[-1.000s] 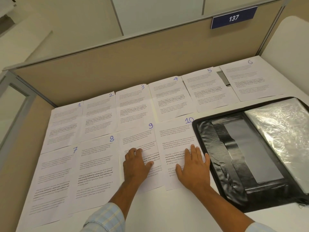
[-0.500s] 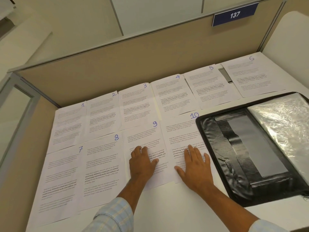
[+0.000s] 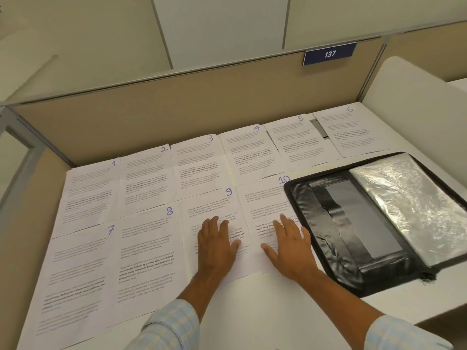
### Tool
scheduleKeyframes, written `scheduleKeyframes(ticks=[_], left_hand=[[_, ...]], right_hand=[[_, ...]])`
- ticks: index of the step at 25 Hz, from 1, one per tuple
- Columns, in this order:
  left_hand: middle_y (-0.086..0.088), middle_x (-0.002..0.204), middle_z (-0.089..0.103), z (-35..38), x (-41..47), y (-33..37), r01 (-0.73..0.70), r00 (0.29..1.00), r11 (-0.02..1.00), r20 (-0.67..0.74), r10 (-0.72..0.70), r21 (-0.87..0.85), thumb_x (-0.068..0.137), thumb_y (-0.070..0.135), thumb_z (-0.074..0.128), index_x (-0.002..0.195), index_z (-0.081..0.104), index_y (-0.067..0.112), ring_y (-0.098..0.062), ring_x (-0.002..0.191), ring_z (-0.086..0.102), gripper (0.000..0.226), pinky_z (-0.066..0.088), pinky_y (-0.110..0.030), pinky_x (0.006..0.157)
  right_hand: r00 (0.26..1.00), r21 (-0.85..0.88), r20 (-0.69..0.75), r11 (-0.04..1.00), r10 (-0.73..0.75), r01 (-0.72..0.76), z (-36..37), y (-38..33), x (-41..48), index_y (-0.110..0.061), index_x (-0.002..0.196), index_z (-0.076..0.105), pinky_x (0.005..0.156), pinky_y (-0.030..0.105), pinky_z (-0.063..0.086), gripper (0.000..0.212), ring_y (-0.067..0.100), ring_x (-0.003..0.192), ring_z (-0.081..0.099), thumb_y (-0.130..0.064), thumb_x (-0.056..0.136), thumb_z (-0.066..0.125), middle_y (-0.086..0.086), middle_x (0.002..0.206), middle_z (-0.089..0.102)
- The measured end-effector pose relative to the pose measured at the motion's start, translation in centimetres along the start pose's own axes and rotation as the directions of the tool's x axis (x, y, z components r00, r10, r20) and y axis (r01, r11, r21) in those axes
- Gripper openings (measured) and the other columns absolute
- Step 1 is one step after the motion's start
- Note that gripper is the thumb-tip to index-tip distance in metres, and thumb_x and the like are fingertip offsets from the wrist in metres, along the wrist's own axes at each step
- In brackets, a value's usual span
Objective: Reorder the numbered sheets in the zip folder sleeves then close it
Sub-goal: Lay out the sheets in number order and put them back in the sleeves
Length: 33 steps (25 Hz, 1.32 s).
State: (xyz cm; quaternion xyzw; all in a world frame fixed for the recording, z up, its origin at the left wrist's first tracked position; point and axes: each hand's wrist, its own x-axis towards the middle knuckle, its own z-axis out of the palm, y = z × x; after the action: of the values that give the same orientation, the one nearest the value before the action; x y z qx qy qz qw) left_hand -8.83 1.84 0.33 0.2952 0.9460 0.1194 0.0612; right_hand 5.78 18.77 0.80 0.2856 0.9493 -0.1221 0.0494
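Numbered sheets 1–10 in order, 9 to 12 o'clock; zip folder open at 3 o'clock. Left hand flat on sheet 9, right hand on sheet 10, gripping nothing, unmoved; refiling not started.

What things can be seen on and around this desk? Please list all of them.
sheets: ten, white with blue numbers 1 to 10, flat on the desk in two rows
folder: one, black, open, at the desk's right, over the edge of sheet 10
sleeves: count unclear, clear plastic, on the folder's right half
desk: one, white, under everything
partition: one, beige, behind the desk
sign: one, blue, reads 137, at the partition's top
left hand: flat on sheet 9
right hand: flat on sheet 10
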Motion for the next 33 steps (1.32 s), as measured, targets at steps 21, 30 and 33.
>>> scheduleKeyframes(ticks=[21, 30, 33], left_hand=[[-0.008, 0.128, 0.06, 5.4, -0.2, 27.6, 0.332, 0.942, 0.839, 0.097, -0.322, -0.432, 0.097, 0.035, 0.07, 0.136, 0.058, 0.012, -0.025, 0.121, 0.057, 0.047, 0.047, -0.036, 0.103], [-0.019, 0.124, 0.065, 5.1, 2.0, 30.3, 0.512, 0.856, 0.766, 0.15, -0.496, -0.389, 0.093, 0.025, 0.075, 0.129, 0.059, 0.0, -0.036, 0.113, 0.062, 0.046, 0.053, -0.039, 0.089], [-0.019, 0.121, 0.065, 4.3, 2.4, 30.9, 0.606, 0.785, 0.653, 0.209, -0.583, -0.454, 0.094, 0.02, 0.076, 0.127, 0.061, -0.003, -0.038, 0.116, 0.061, 0.042, 0.044, -0.033, 0.083]], right_hand=[[0.995, -0.012, -0.092, 1.0, 0.025, -0.026, -7.7, 29.7, 3.6, -0.012, 0.156, 0.036, 0.12, 0.056, 0.031, 0.077, 0.033, 0.152, 0.031, -0.062, 0.098, 0.042, 0.015, 0.166, 0.031], [0.919, 0.039, -0.108, 0.925, 0.379, -0.377, -11.2, 45.8, 5.2, -0.004, 0.151, 0.039, 0.111, 0.058, 0.04, 0.079, 0.039, 0.142, 0.043, -0.062, 0.098, 0.049, 0.021, 0.157, 0.041], [0.87, 0.088, -0.076, 0.872, 0.488, -0.482, -11.6, 48.2, 5.2, -0.005, 0.144, 0.043, 0.108, 0.058, 0.039, 0.073, 0.039, 0.133, 0.046, -0.059, 0.096, 0.051, 0.019, 0.145, 0.047]])
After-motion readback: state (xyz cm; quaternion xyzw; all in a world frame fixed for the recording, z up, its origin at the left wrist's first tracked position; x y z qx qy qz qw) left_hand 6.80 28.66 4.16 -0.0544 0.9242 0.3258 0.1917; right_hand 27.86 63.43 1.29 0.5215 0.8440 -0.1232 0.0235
